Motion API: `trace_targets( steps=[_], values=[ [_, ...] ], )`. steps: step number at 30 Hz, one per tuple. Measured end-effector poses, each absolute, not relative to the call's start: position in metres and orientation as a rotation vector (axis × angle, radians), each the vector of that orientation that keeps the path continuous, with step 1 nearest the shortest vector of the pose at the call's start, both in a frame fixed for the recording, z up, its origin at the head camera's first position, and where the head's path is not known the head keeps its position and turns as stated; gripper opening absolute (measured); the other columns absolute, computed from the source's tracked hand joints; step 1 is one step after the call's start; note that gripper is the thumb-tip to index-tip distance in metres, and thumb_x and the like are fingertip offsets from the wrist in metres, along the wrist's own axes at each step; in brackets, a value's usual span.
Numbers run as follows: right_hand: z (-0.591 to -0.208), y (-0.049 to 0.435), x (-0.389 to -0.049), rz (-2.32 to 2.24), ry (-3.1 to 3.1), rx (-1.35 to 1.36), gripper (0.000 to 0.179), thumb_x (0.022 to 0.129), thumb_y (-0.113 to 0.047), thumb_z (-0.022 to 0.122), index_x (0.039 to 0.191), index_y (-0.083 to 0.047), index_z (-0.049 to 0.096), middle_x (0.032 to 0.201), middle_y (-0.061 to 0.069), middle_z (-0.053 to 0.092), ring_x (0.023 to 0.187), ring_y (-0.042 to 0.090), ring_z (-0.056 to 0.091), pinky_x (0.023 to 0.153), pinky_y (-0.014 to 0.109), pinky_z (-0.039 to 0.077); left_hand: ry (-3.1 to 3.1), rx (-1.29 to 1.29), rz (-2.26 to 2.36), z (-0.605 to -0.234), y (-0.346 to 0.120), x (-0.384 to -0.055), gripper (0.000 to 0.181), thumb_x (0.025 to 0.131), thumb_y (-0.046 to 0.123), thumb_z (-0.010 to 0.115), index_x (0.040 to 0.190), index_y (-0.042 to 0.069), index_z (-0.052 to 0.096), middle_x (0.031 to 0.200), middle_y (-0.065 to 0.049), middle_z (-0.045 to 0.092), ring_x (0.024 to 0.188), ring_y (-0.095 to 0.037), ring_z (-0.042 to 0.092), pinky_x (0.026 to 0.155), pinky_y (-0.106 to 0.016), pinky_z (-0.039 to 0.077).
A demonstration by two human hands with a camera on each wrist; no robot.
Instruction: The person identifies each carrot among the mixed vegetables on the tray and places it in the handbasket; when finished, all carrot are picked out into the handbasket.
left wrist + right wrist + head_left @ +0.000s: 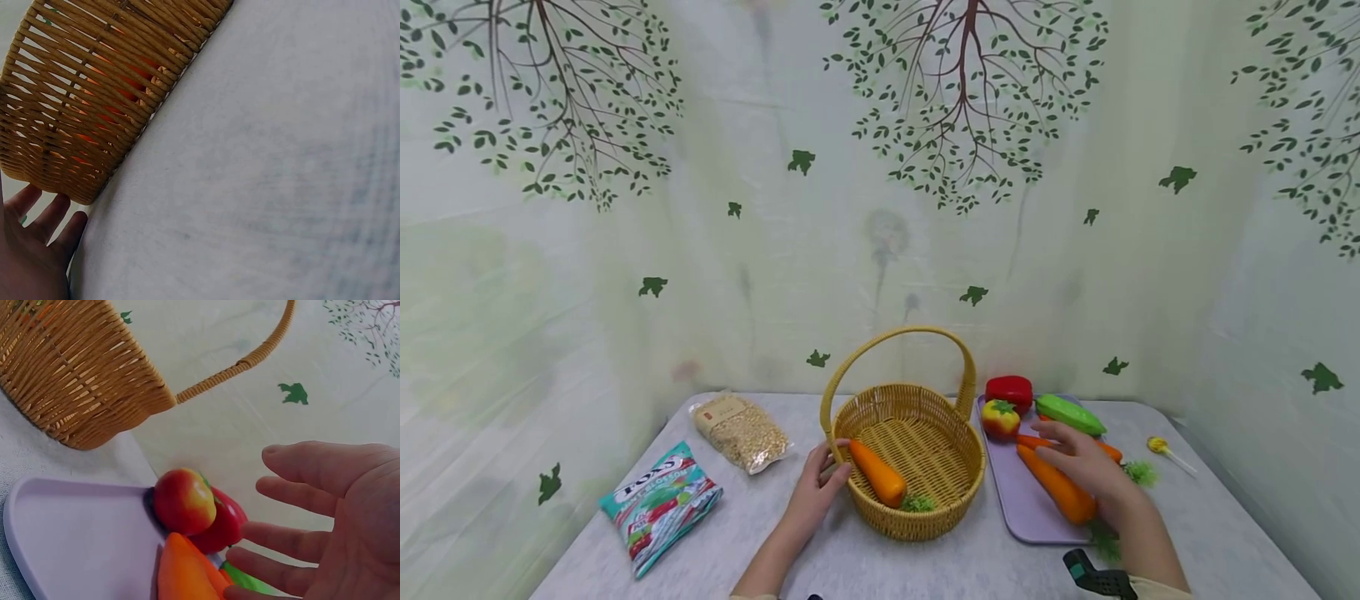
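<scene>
My left hand [816, 483] touches the left side of a wicker basket [917, 527], near the base of its handle, fingers extended in the left wrist view. Inside the basket lies an orange carrot [877, 473] with a green leafy top. My right hand [1097, 471] hovers with spread fingers over a lilac tray [1026, 512]. Below that hand rests a large carrot [1060, 487], and another carrot [1109, 451] is partly hidden behind the hand. In the right wrist view, nothing is between the fingers, and a carrot [184, 575] lies just beyond them.
At the tray's back are a red-and-yellow round fruit [1001, 421], a red pepper [1010, 390] and a long green vegetable [1070, 414]. A yellow lollipop [1157, 445] lies on the right. Left of the basket lie a clear bag of grains [741, 433] and a teal candy bag [662, 508].
</scene>
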State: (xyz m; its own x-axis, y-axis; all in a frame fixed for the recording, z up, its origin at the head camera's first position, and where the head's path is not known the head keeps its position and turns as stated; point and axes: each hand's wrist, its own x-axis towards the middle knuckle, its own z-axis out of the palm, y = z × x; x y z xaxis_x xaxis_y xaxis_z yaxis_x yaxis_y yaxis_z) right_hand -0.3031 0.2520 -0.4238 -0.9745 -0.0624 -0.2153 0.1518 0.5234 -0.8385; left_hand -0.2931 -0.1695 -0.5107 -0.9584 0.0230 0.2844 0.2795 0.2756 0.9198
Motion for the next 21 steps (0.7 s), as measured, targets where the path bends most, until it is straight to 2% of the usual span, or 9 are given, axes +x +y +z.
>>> trace_targets(
  steps=[6, 13, 21],
  values=[
    [-0.4256, 0.2544, -0.3013, -1.377, 2.546, 0.071, 0.066, 0.091, -0.047, 0.068, 0.147, -0.017, 0.048, 0.153, 0.019, 0.043, 0.129, 0.038, 0.048, 0.099, 0.060, 0.047, -2.328, -0.283, -1.757, -0.5109, -0.1687, -0.2939, 0.039, 0.101, 0.024, 0.060, 0.139, 0.018, 0.053, 0.153, -0.012, 0.040, 0.140, -0.040, 0.044, 0.110, -0.054, 0.045],
    [-0.4272, 0.2537, -0.3013, -1.339, 2.557, 0.062, 0.077, 0.084, -0.057, 0.071, 0.147, -0.019, 0.049, 0.154, 0.019, 0.042, 0.130, 0.038, 0.047, 0.098, 0.061, 0.047, -2.329, -0.291, -1.731, -0.5124, -0.1685, -0.2945, 0.041, 0.100, 0.021, 0.060, 0.140, 0.014, 0.052, 0.151, -0.012, 0.042, 0.139, -0.039, 0.046, 0.107, -0.043, 0.047],
    [-0.4308, 0.2493, -0.3025, -1.333, 2.588, -0.023, 0.065, 0.091, -0.048, 0.068, 0.145, -0.017, 0.051, 0.153, 0.017, 0.046, 0.134, 0.041, 0.046, 0.102, 0.061, 0.047, -2.333, -0.286, -1.723, -0.5126, -0.1687, -0.2954, 0.040, 0.100, 0.021, 0.059, 0.140, 0.014, 0.052, 0.151, -0.012, 0.042, 0.139, -0.040, 0.046, 0.107, -0.042, 0.047]
  ],
)
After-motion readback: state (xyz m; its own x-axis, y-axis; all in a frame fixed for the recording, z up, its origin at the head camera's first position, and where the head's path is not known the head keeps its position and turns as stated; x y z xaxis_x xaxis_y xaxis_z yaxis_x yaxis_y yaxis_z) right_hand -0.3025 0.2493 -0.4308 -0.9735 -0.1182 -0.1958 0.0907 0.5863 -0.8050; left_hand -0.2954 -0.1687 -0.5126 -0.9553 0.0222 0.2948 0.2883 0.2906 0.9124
